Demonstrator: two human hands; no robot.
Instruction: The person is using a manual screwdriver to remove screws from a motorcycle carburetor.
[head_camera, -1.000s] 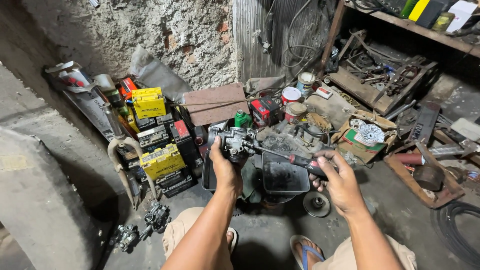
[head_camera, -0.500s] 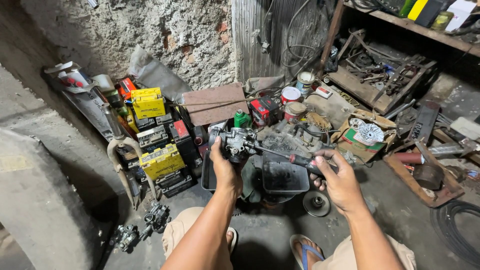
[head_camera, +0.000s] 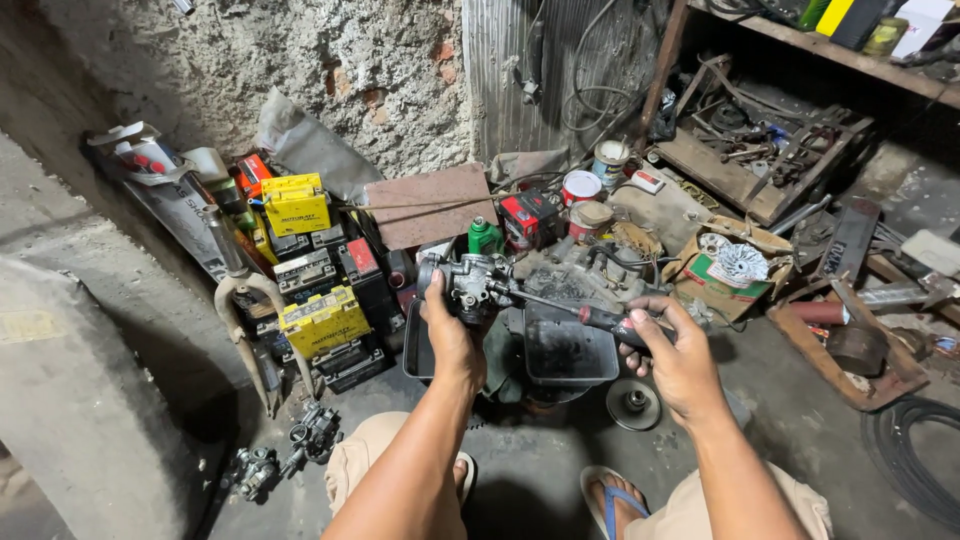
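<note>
Hands grip work: left hand (head_camera: 452, 335) holds carburetor (head_camera: 470, 282), right hand (head_camera: 678, 358) drives screwdriver (head_camera: 580, 312) into it.

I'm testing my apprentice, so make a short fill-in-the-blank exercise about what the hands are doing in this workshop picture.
1. The left hand holds a grey metal ____.
2. The right hand grips a ____ by its dark handle.
3. Below both hands sits a ____ plastic tray.

Missing words: carburetor; screwdriver; black
</note>
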